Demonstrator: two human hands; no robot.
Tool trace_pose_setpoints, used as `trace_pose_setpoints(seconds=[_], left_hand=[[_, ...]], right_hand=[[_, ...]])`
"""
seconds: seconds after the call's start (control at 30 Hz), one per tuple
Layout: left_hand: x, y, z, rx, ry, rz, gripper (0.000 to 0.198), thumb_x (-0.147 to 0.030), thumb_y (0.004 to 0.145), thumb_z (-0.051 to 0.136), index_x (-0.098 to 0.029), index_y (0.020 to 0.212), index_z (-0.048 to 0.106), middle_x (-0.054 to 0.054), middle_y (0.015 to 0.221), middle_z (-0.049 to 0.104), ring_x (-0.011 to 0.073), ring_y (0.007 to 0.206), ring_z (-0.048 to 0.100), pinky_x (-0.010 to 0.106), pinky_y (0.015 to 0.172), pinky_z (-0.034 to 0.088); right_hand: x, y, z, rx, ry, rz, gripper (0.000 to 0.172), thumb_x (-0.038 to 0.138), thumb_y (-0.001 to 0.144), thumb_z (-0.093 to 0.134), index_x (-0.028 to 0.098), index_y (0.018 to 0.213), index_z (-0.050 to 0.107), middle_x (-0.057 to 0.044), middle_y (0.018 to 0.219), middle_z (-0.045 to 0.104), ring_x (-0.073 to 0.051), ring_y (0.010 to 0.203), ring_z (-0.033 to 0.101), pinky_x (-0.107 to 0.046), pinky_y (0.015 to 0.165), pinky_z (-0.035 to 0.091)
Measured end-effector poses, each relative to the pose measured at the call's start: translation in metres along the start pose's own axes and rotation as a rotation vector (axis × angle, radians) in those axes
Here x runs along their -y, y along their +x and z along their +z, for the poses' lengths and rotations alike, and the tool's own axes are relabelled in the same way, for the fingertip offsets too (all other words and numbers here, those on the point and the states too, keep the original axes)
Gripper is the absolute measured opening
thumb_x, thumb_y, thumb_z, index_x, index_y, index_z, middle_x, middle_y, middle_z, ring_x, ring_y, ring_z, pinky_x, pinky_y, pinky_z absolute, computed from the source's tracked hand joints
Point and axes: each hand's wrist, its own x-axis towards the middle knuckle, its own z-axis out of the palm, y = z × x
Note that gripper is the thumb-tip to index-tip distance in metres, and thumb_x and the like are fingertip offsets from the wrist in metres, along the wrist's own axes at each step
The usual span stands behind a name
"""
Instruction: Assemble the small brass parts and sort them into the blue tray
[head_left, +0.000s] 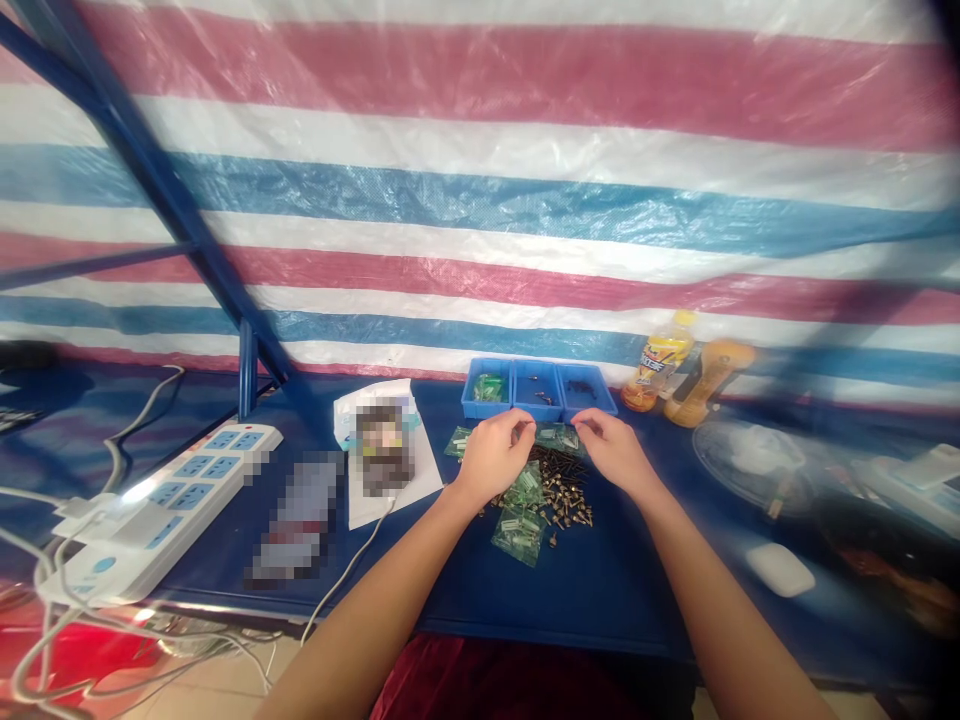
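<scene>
Brass-headed screws (pixel 559 492) lay in a loose heap on the blue tabletop (pixel 600 600), with small clear plastic bags (pixel 517 535) of green parts scattered through and around the pile. The left hand (pixel 491 458) hung just above the heap's far left edge, its fingers curled inward, and the right hand (pixel 611 452) mirrored it on the other side, fingertips (pixel 583 425) turned toward the left hand. Both hands were close to a green-filled bag (pixel 559 437) at the far edge of the heap, but whether either grip was clenched on something small or merely curled and empty, I could not tell. Beyond the hands stood a blue three-compartment tray (pixel 536 390): a green bag (pixel 487 388) sat in its left compartment, a few screws (pixel 541 397) in the middle one and a dark cluster of screws (pixel 581 388) in the right. Two drink bottles (pixel 658 362) stood to the right of the tray. Left of the hands lay a sheet of white paper (pixel 382 455) bearing a blurred item, and further left a white power strip (pixel 161 510) with trailing cables. A white computer mouse (pixel 780 570) rested near the right side, below a striped tarpaulin (pixel 480 180) hanging behind the tabletop.
</scene>
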Motion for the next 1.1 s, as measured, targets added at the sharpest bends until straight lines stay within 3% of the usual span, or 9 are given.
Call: trace_pose_setpoints(seconds=[0.07,0.2,0.37,0.53,0.77,0.97,1.1], left_hand=[[0.004,-0.001,0.002,0.023,0.071,0.008,0.020,-0.029,0.096,0.047,-0.025,0.097,0.066,0.001,0.091,0.071,0.0175,0.078,0.064,0.027,0.069,0.047],[0.010,-0.003,0.005,0.063,0.193,0.040,0.019,-0.023,0.093,0.049,-0.025,0.098,0.068,0.004,0.098,0.070,0.0217,0.092,0.063,0.029,0.072,0.048],[0.012,-0.004,0.007,0.093,0.181,0.028,0.019,-0.021,0.092,0.051,-0.024,0.098,0.069,0.004,0.097,0.069,0.0206,0.090,0.064,0.028,0.072,0.049],[0.008,-0.005,0.006,0.121,0.158,0.025,0.018,-0.021,0.092,0.051,-0.025,0.095,0.068,0.002,0.096,0.069,0.0181,0.077,0.065,0.027,0.067,0.048],[0.005,-0.004,0.004,0.129,0.139,0.009,0.018,-0.023,0.092,0.050,-0.025,0.094,0.068,0.002,0.097,0.070,0.0183,0.077,0.065,0.027,0.065,0.047],[0.005,-0.005,0.006,0.119,0.127,-0.002,0.016,-0.023,0.092,0.052,-0.025,0.092,0.068,0.002,0.096,0.070,0.0180,0.076,0.065,0.026,0.065,0.048],[0.005,-0.005,0.006,0.123,0.119,0.003,0.016,-0.023,0.092,0.052,-0.025,0.092,0.068,0.002,0.096,0.070,0.0179,0.077,0.065,0.026,0.065,0.047]], right_hand=[[-0.005,-0.001,-0.004,0.080,-0.198,-0.066,0.017,0.027,0.084,0.053,0.027,0.090,0.069,-0.001,0.079,0.067,-0.020,0.073,0.060,-0.032,0.069,0.040],[-0.001,-0.007,-0.004,0.205,-0.355,-0.103,0.020,0.020,0.080,0.053,0.026,0.090,0.069,-0.002,0.083,0.067,-0.020,0.075,0.060,-0.030,0.067,0.038],[0.015,-0.014,0.001,0.306,-0.311,-0.162,0.016,0.021,0.076,0.056,0.025,0.086,0.068,0.001,0.069,0.060,-0.016,0.063,0.054,-0.026,0.058,0.034],[0.017,-0.017,0.003,0.436,-0.268,-0.181,0.022,0.021,0.074,0.058,0.027,0.092,0.071,0.004,0.062,0.058,-0.015,0.058,0.051,-0.026,0.055,0.031],[0.021,-0.020,-0.002,0.447,-0.352,-0.143,0.011,0.027,0.074,0.063,0.028,0.083,0.069,0.002,0.068,0.066,-0.017,0.063,0.058,-0.027,0.056,0.033],[0.024,-0.021,-0.002,0.504,-0.368,-0.161,0.020,0.023,0.074,0.061,0.030,0.088,0.074,0.001,0.074,0.071,-0.019,0.068,0.062,-0.028,0.057,0.034],[0.026,-0.021,-0.001,0.494,-0.423,-0.165,0.016,0.022,0.074,0.061,0.028,0.083,0.073,0.001,0.074,0.070,-0.019,0.069,0.062,-0.027,0.058,0.033]])
